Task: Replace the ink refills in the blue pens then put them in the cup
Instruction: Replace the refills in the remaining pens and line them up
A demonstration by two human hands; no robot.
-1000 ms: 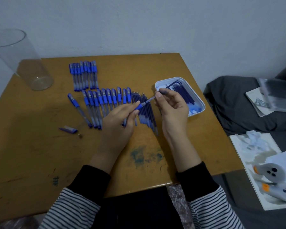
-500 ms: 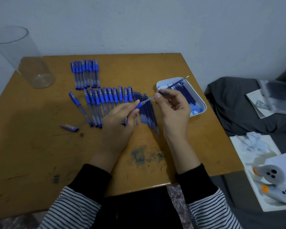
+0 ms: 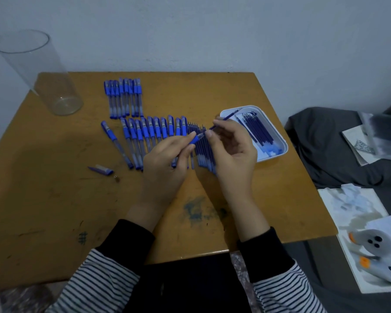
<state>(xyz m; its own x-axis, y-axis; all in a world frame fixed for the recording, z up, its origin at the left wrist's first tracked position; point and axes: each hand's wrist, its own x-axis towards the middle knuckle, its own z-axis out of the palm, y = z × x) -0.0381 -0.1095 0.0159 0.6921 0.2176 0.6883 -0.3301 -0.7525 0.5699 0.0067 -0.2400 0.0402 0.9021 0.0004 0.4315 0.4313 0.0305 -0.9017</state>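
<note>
Left hand [image 3: 165, 161] curled round a pen [image 3: 197, 138], blue grip end pointing up and right. Right hand [image 3: 233, 147] pinches a refill [image 3: 227, 118] between thumb and fingers, lower end at the pen's mouth; how far in, cannot tell. Both above the table [image 3: 54, 199], over a row of pens [image 3: 149, 132]. Tray [image 3: 282, 143] of refills just right. Cup [image 3: 41, 75] upright, far-left corner.

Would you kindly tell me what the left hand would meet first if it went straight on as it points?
Most likely the right hand, which pinches the refill just beyond the pen barrel that the left hand grips, though depth is unclear.
</note>
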